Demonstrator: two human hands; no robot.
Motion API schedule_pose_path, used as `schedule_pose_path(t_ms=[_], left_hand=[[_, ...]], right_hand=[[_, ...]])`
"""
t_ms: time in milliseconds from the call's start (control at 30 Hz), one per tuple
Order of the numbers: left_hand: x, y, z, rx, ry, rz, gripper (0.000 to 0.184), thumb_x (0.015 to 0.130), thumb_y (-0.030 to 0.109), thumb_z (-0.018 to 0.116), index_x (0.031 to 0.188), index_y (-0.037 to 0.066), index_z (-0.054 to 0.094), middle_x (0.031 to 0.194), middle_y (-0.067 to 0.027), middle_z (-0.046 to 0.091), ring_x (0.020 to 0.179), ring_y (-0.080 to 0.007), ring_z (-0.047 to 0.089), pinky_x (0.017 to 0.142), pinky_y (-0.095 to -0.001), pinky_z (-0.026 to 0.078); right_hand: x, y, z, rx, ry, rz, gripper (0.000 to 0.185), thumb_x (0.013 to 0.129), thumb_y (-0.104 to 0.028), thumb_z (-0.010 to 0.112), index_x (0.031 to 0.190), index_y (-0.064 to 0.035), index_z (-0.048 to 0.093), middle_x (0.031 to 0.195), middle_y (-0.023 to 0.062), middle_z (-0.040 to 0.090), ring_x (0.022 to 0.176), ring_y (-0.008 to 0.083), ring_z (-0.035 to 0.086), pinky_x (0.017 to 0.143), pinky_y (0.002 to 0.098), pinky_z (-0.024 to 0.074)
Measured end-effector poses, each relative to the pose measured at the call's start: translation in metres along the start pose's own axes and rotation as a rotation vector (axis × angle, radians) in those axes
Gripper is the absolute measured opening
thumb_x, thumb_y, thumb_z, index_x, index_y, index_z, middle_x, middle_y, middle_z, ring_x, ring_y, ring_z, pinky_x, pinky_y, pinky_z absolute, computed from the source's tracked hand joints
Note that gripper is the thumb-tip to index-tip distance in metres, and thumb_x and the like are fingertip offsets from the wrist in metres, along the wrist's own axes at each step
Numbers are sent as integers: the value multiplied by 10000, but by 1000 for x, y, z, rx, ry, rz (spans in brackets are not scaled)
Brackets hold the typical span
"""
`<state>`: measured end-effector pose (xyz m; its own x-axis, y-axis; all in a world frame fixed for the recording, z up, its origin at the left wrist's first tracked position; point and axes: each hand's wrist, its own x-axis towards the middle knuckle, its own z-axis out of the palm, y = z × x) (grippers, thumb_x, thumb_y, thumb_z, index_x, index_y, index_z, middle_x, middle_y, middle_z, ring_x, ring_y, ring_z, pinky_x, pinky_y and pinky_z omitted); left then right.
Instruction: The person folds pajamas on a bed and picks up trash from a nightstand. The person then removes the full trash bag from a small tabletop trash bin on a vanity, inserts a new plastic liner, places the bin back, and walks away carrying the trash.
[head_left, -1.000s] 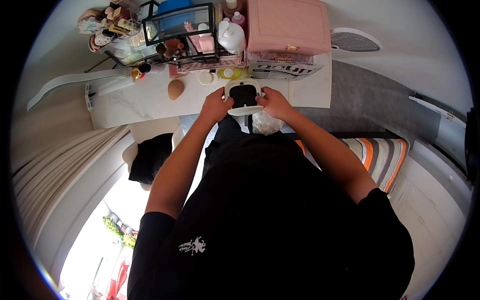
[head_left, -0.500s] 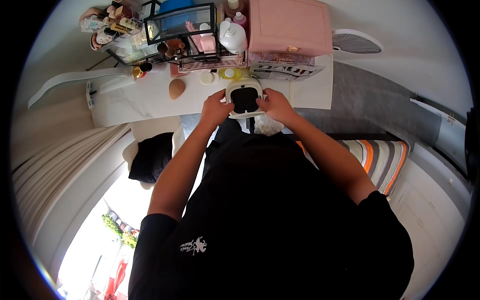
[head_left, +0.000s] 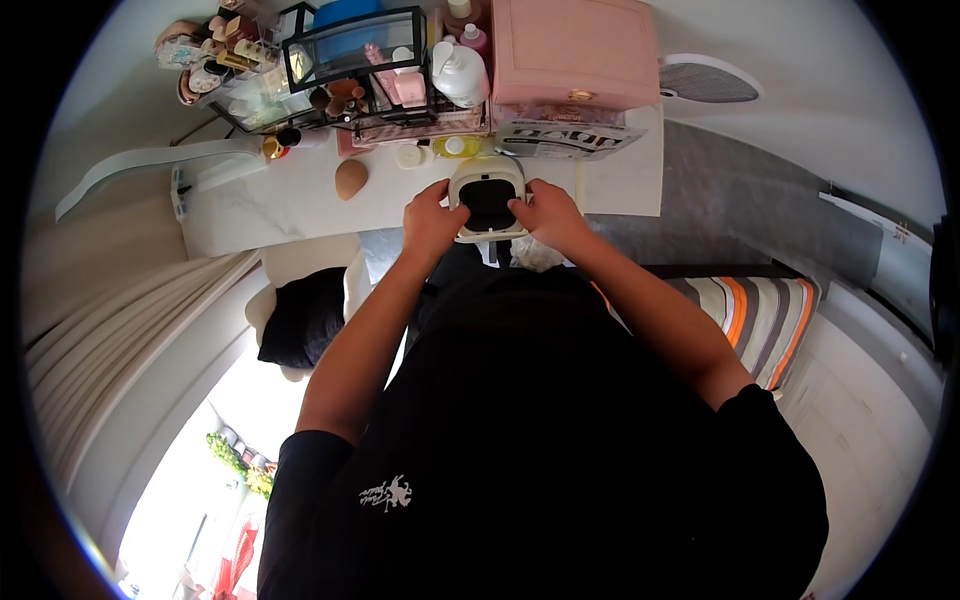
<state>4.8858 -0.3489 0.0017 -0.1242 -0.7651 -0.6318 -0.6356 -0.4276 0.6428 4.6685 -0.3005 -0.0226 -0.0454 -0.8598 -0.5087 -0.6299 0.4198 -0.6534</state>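
A small cream container with a rounded square rim and a dark inside is held between both hands at the front edge of the white marbled table. My left hand grips its left side, thumb over the rim. On the right side my right hand grips it the same way. Just beyond it lie a yellow bottle and a round white lid. A whitish plastic bag shows below the container, partly hidden by my right hand.
A pink box, a white pump bottle and a black-framed clear case stand along the back. An egg-shaped brown sponge is on the table. A chair with a black cushion is at the left, a striped cover at the right.
The container has tilted in my hands, and its front lip sits slightly lower. Less of the plastic bag shows beneath it. Both hands keep their grip.
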Motion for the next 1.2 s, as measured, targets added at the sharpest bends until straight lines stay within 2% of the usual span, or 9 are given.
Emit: schedule_pose_path(t_ms=[167,400,467,600,700,767,967,1133,1200], left_hand=[[3,-8,1,107,63,166,510,784,227,706,1272,76,689,1172,-161,739,953,-296,747,879,-397,565],[9,-20,5,155,85,173,518,784,226,705,1280,77,685,1252,-162,710,1060,-337,715,961,-417,543],[3,-16,4,138,107,146,527,766,230,704,1269,75,689,1235,-162,716,1100,-350,696,976,-425,535],[3,-11,0,217,115,135,528,736,246,716,1237,80,704,1219,-151,724,1091,-348,700,966,-426,540],[6,0,-7,291,76,110,511,710,249,734,1168,26,683,1153,-180,734,1082,-368,698,945,-435,548],[8,11,-10,428,21,23,536,701,242,750,1131,-40,599,1089,-245,721,1074,-400,694,926,-450,555],[28,9,1,644,-74,-22,580,743,190,740,1176,-102,488,1089,-324,682,1074,-454,680,927,-466,556],[48,10,8,721,-66,-77,572,746,168,723,1210,-94,516,1131,-301,687,1087,-412,693,900,-468,567],[64,0,2,507,-160,-154,552,732,171,721,1208,-69,575,1135,-274,698,1078,-377,703,890,-456,570]], right_hand=[[-3,0,-2,-12,-10,16,427,869,-345,701,969,67,644,949,291,689,933,472,663,827,506,526],[-5,-1,5,-29,13,11,432,867,-333,705,1007,69,628,961,287,694,939,467,666,838,503,531],[-8,-2,5,1,9,15,492,861,-338,735,1118,67,629,913,247,705,871,391,701,772,449,543],[-9,-1,7,6,8,1,526,845,-340,749,1143,72,613,927,241,711,880,380,708,773,442,547],[-7,3,7,94,-20,28,535,839,-347,743,1142,73,607,951,243,713,896,386,706,791,441,549],[-9,-5,4,41,11,-25,545,829,-349,740,1153,68,603,973,245,714,923,395,702,816,443,547],[-6,-11,10,-32,4,-22,500,832,-345,708,1124,48,609,989,249,715,947,417,689,838,470,541],[0,-13,7,-210,-45,23,437,865,-363,661,1055,30,648,965,244,720,929,421,693,833,500,545],[4,-12,4,-234,-65,21,422,875,-368,648,1031,24,663,957,242,722,922,420,696,829,508,547]])
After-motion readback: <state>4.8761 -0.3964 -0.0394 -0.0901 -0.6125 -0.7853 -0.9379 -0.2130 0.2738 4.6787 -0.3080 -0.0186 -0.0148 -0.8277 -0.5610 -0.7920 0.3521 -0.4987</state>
